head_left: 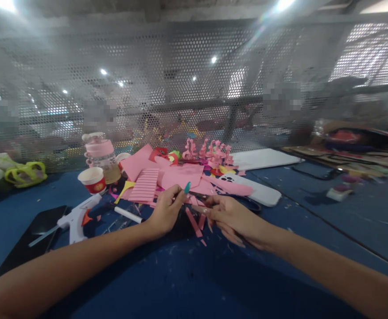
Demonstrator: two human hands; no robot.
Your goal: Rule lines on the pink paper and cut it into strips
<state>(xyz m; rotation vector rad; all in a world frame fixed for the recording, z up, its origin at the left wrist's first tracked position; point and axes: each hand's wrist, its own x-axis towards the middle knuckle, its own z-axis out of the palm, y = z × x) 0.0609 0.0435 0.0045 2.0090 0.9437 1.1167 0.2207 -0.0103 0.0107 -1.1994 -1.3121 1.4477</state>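
My left hand (167, 209) is closed, its thumb with a teal nail pointing up. My right hand (229, 218) faces it, thumb and forefinger pinched together, the other fingers curled loosely below. Small pink bits (194, 200) show between the fingertips, but I cannot make out what either hand grips. Narrow pink strips (194, 222) lie on the blue table just beneath. Behind the hands spreads a pile of pink sheets (177, 175), one a sheet with dark parallel lines (145, 185). Several curled pink pieces (217, 153) stand at the pile's back.
Left are a white glue gun (77, 217), a black flat slab (31, 241), a red-and-white paper cup (92, 179) and a pink-lidded bottle (102, 157). A white phone-like case (263, 193) and dark blue loop (249, 204) lie right. Perforated metal screen (180, 95) rises behind.
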